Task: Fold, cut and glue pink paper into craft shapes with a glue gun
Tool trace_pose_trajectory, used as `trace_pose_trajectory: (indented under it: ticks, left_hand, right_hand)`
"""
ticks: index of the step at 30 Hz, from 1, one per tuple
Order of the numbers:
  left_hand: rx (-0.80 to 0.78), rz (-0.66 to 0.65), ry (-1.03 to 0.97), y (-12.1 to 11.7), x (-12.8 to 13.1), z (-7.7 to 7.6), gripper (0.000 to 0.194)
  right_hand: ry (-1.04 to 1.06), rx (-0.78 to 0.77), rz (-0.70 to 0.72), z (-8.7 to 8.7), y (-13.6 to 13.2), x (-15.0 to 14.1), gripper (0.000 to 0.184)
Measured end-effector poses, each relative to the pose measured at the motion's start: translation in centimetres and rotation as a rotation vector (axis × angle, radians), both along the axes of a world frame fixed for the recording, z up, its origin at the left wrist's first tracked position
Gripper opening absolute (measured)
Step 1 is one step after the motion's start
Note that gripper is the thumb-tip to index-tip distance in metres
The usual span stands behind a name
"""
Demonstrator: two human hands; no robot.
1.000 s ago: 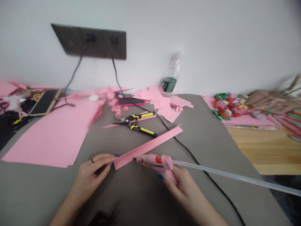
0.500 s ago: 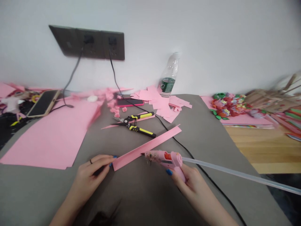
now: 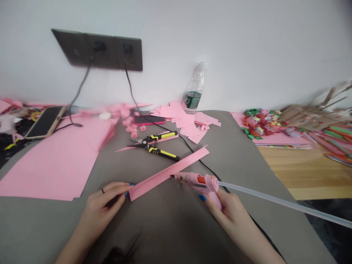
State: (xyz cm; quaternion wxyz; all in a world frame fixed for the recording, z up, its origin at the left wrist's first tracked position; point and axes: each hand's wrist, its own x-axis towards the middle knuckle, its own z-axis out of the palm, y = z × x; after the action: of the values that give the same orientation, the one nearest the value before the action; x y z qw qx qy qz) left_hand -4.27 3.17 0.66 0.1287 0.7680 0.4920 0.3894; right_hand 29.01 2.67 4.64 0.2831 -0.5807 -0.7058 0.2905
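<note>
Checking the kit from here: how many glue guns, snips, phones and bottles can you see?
Glue gun: 1
Snips: 1
Phones: 2
Bottles: 1
Total: 5

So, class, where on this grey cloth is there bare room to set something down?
Bare grey cloth lies right of the pink strip, beyond the glue gun, and another patch lies between the pink sheets and the shears. It is crowded at the back, around the paper scraps and phone.
</note>
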Motion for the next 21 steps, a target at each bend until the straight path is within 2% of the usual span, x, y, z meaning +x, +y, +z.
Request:
trace_pose_trajectory:
  ticks: [5,15,17,21]
  left_hand:
    - [0.037,-0.009,0.007,0.1,-0.2,-0.2,0.019]
    - [0.075,0.009,0.012,0.2,-0.6,-0.8,0.017]
    - [0.094,0.006,0.035,0.3,-0.6,-0.7,0.016]
    - [0.124,-0.008,0.073,0.5,-0.7,-0.4,0.016]
  right_hand:
    - [-0.052,-0.052,-0.015,0.0,0.1,0.6,0.044]
    - [-0.118,0.008,-0.024,0.2,0.2,1.4,0.037]
    - [-0.093,0.034,-0.074,0.4,0.4,1.9,0.039]
    - [0.022,0.049,-0.225,1.0,1.0,4.2,0.054]
